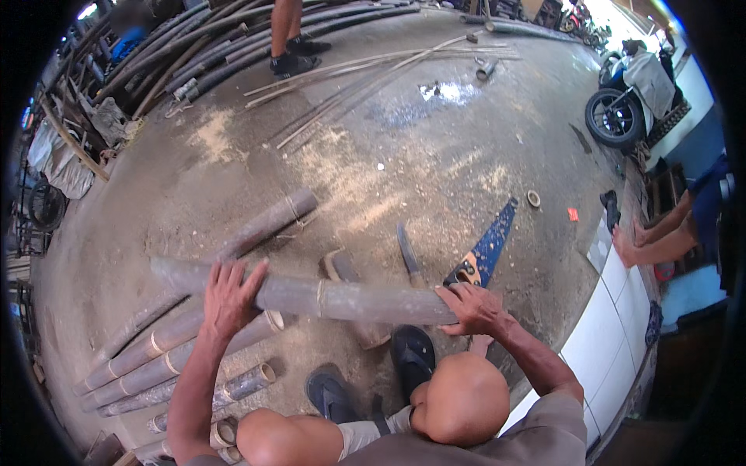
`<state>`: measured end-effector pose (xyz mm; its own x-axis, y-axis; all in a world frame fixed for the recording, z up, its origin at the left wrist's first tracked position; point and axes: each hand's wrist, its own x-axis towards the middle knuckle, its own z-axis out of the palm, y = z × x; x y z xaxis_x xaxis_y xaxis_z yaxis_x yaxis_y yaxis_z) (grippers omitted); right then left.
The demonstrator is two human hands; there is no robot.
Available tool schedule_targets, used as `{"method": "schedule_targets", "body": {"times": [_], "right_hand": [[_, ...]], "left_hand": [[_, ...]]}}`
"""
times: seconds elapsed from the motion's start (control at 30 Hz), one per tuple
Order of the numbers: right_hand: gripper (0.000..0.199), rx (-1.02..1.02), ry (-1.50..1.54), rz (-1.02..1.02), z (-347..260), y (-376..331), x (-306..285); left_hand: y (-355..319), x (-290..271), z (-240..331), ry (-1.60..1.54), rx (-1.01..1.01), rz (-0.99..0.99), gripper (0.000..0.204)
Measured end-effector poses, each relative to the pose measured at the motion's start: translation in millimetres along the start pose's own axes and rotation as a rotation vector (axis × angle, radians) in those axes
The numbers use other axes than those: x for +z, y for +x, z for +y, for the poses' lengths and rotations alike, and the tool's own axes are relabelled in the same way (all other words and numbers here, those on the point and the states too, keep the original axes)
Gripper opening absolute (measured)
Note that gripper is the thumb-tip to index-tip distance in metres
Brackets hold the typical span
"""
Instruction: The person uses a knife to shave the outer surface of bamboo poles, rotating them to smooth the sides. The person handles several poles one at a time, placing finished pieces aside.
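Observation:
A thick grey-brown bamboo pole (373, 303) lies crosswise before my knees, gripped in both hands. My left hand (231, 293) wraps over it left of the middle, fingers on its far side. My right hand (472, 308) closes around its right end. Just beyond my right hand, a handsaw (491, 247) with a blue, dust-flecked blade rests on the floor. Left of the saw lies a long-bladed knife (406, 247). A wooden block (339, 267) shows partly beneath the pole. Another bamboo pole (272, 220) lies slanted on the floor beyond my left hand.
Several cut bamboo pieces (175, 361) lie at my left. Sawdust (334, 167) covers the middle floor, with thin strips (342, 101) farther out. Long poles (233, 58) are piled at the back left, near a standing person's legs (286, 39). A motorcycle (618, 116) and another person's feet (629, 247) are at right.

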<state>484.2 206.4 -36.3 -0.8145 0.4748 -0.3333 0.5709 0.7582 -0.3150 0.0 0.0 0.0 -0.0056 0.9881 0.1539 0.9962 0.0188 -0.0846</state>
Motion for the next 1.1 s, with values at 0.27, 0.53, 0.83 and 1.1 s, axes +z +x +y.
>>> {"method": "schedule_targets", "body": {"times": [0.27, 0.53, 0.83, 1.1], "right_hand": [[0.071, 0.205, -0.207, 0.719, 35.3, 66.0, 24.7], [0.058, 0.561, 0.09, 0.391, 21.0, 85.1, 204.1], [0.04, 0.798, 1.45, 0.497, 16.5, 65.0, 161.2], [0.056, 0.776, 0.932, 0.862, -3.9, 25.7, 129.0]], "left_hand": [[-79.3, 35.0, 58.3, -0.438, -0.395, -0.366, 0.077], [-66.9, 71.8, 125.8, -0.912, -0.576, -0.475, 0.083], [-15.4, 107.5, 151.2, -1.187, -0.513, -0.591, 0.088], [-44.9, 115.3, 121.2, -1.283, -0.477, -0.799, 0.113]]}}
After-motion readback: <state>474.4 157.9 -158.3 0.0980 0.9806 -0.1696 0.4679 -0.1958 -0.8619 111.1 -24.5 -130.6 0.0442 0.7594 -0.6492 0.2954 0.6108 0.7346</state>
